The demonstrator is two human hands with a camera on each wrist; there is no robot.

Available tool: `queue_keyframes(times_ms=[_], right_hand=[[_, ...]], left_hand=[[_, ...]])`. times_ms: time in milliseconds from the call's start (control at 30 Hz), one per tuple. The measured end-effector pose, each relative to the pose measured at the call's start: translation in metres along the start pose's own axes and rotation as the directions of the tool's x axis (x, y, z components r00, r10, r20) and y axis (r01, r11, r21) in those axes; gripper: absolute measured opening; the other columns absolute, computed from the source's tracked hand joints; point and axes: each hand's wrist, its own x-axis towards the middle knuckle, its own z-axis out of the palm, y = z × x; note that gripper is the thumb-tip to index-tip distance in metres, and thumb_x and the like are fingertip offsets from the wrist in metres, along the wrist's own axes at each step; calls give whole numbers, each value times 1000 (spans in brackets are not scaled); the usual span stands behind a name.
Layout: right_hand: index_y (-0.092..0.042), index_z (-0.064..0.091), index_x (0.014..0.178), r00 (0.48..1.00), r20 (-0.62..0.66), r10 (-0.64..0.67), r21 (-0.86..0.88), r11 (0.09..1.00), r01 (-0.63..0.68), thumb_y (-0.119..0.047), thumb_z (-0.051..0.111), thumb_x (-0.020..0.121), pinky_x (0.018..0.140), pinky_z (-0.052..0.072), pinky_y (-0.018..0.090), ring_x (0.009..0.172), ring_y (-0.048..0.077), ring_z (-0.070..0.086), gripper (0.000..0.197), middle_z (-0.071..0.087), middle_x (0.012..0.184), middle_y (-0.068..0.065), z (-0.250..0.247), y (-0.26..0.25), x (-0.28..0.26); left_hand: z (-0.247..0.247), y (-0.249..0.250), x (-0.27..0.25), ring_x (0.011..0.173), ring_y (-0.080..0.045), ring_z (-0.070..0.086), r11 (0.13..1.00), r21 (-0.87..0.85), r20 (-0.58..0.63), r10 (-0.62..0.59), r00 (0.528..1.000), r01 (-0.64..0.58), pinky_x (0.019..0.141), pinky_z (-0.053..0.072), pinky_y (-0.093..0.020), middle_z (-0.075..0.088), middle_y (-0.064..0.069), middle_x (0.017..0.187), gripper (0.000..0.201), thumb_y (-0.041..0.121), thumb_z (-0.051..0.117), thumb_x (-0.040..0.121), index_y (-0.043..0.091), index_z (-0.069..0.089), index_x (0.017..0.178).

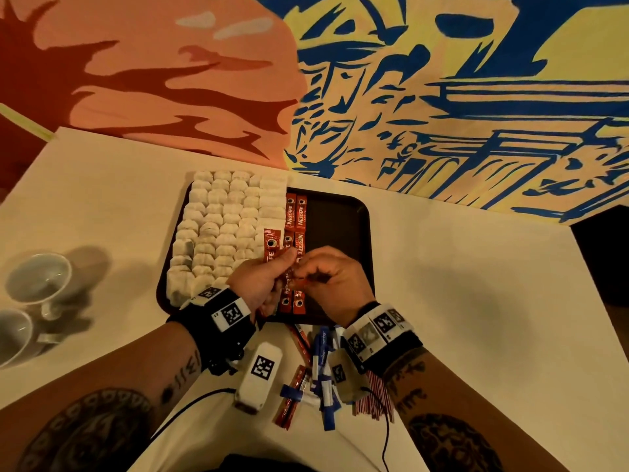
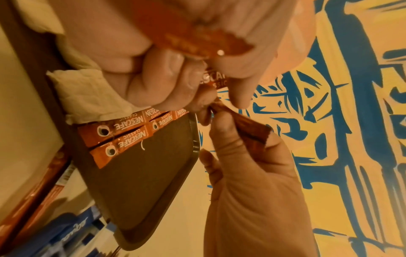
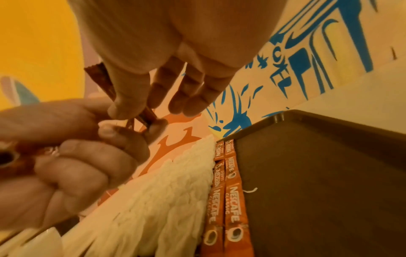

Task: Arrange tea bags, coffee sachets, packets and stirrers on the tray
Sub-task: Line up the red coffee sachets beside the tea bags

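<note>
A dark tray point(image 1: 340, 216) lies on the table. White tea bags point(image 1: 224, 226) fill its left half in rows. Red Nescafe sachets point(image 1: 296, 212) lie in two columns beside them. Over the tray's near edge, my left hand point(image 1: 284, 265) grips a bunch of red sachets point(image 1: 272, 247), seen close in the left wrist view point(image 2: 197, 41). My right hand point(image 1: 303, 275) pinches the end of one sachet point(image 2: 250, 128) from that bunch between thumb and forefinger point(image 3: 140, 118). The tray's right half point(image 3: 318, 182) is bare.
Between my forearms on the table lie blue packets point(image 1: 323, 362), loose red sachets point(image 1: 292, 400) and a bundle of red stirrers point(image 1: 374, 396). Two white cups point(image 1: 37, 277) stand at the far left. A painted wall rises behind the table.
</note>
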Motion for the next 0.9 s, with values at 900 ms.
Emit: queue_keyframes(times_ms=[900], right_hand=[[-23,67,100,838,-90,538,250,827,-503,-14,70,92,62,57,23,69,10,70,13,73,94,-3,-3,10,19]], left_hand=[[-18,-10,17,45,-4,50,967,237,-87,121,989,-97,49,40,-22,55,14,42,18,34,74,86,23,68,74]])
